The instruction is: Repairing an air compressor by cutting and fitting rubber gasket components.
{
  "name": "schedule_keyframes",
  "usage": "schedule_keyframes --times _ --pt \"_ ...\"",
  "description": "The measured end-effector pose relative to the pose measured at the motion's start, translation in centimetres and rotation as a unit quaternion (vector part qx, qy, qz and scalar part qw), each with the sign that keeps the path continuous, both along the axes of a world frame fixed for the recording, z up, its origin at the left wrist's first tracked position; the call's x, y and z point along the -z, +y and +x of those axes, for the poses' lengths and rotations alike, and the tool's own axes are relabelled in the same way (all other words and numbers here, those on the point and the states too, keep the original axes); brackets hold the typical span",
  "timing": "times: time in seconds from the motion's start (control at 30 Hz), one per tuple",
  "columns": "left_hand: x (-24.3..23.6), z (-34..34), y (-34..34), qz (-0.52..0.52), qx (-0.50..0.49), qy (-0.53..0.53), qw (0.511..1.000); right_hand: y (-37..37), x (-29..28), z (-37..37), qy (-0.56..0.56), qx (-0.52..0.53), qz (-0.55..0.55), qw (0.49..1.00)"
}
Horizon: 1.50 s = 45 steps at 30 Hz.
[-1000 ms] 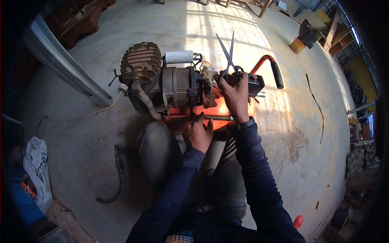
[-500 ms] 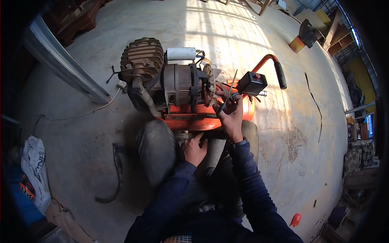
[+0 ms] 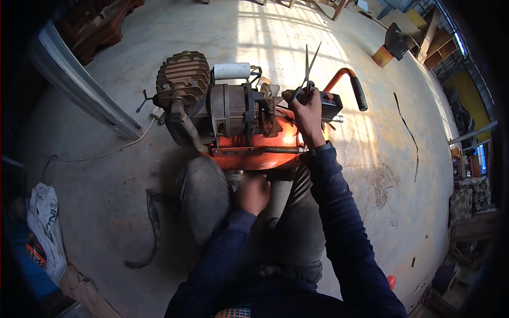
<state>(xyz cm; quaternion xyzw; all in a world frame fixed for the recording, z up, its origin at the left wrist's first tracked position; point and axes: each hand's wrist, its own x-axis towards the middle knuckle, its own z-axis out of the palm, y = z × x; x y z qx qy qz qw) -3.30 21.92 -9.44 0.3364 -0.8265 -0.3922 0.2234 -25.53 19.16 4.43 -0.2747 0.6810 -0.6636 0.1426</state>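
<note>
– Right fingers (image 3: 314, 98)?
– Holding scissors (image 3: 307, 78), blades spread, pointing away. Left hand (image 3: 253, 195) blurred, can't tell its grip.
– Edges, room?
– Orange tank (image 3: 249, 161) edge just ahead of left hand; sunlit floor (image 3: 281, 34) beyond right fingers.
– Obstacles?
– Fan (image 3: 271, 115) left of right fingers, black box (image 3: 332, 108) right.

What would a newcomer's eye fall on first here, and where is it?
First, the open scissors in the person's right grip, blades pointing toward the picture's top. Next, the orange tank beyond the knees, with a brown finned block to its upper left. Barred sunlight streaks the floor beyond.
</note>
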Motion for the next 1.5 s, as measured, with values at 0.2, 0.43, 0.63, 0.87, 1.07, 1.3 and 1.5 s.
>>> schedule_keyframes --times 0.2,0.43,0.63,0.87,1.07,1.3,1.5 --pt "0.6 -0.1 -0.2 -0.012 0.01 -0.016 1.0 -1.3 1.1 -1.1 -0.13 -0.066 0.029 0.989" --pt "0.4 -0.2 0.0 0.017 0.024 -0.021 0.999 1.9 6.4 4.4 -0.041 -0.073 -0.166 0.983" --pt "0.1 -0.6 -0.1 0.054 0.039 -0.02 0.998 4.9 9.9 4.8 -0.102 -0.061 -0.09 0.989" --pt "1.0 -0.2 0.5 -0.01 0.016 0.003 1.0 1.1 0.1 2.8 -0.094 0.01 -0.154 0.984" --pt "0.8 -0.3 0.4 0.017 0.033 -0.04 0.999 -0.3 -0.4 0.6 -0.123 -0.112 -0.051 0.985" --pt "1.2 -0.8 1.1 -0.008 0.037 -0.017 0.999 4.9 7.3 6.5 0.009 -0.089 -0.076 0.993" --pt "1.0 -1.0 0.8 0.025 0.055 -0.037 0.998 5.4 5.3 5.6 0.018 -0.073 -0.035 0.997"
